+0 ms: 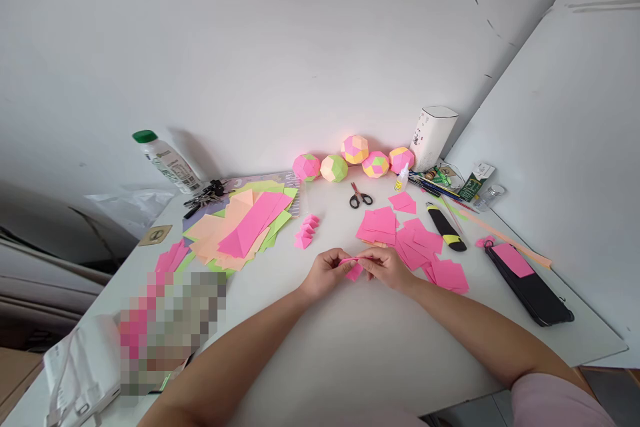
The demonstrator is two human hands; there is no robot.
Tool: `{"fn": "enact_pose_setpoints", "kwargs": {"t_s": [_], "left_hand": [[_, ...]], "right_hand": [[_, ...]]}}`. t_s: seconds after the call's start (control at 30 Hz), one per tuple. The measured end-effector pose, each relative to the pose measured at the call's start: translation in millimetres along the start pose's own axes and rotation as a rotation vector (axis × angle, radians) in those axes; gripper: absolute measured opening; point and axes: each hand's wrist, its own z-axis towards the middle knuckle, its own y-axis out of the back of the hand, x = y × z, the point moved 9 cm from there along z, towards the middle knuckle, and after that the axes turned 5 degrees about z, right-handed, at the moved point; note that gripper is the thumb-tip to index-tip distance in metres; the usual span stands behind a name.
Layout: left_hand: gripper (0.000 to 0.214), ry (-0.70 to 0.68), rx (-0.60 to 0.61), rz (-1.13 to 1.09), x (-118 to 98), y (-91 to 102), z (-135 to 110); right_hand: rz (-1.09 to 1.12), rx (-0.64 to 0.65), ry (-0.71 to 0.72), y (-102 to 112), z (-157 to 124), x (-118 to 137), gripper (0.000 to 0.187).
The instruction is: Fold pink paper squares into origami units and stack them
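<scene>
Five faceted paper balls (355, 149) are sitting by the wall, apparently finished; a short row of folded pink pieces (303, 240) is standing nearer; many flat pink squares (411, 250) are lying rightward, seemingly unworked. Left hand (324, 273) and right hand (389, 268), fingers curled, are both pinching one partly folded pink slip (354, 273) between them, over mid-table (345, 340).

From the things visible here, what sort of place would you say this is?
It looks like a papercraft workspace, possibly in a home: a white table bears loose pink paper pieces, scissors and five faceted balls, apparently made of paper.
</scene>
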Motion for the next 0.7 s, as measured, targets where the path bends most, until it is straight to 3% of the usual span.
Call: {"fn": "enact_pose_setpoints", "kwargs": {"t_s": [0.7], "left_hand": [[0.033,0.006,-0.006,0.021,-5.7,1.5,-1.0]], "right_hand": [[-0.042,0.011,-0.025,0.3,-0.6,-3.0,0.023]]}}
